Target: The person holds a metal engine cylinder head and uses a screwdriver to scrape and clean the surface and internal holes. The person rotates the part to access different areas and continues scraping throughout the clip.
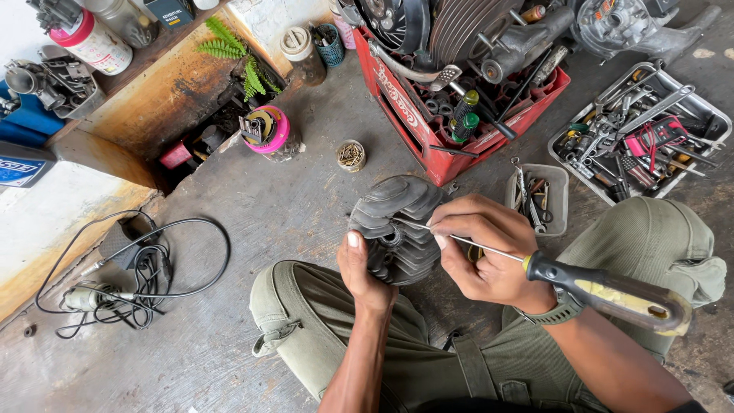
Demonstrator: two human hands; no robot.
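finned cylinder [397, 229] sits between the knees just above the floor, left hand [365, 271] clamped under it to steady it while right hand [489, 252] grips a screwdriver [596, 287], w/ thin shaft laid across the fins, red crate [459, 115] & tool tray [642, 130] near.

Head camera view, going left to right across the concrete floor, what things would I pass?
Tangled black cable → pink-rimmed container → small tin of screws → finned engine cylinder → red crate → small grey tray → large tool tray.
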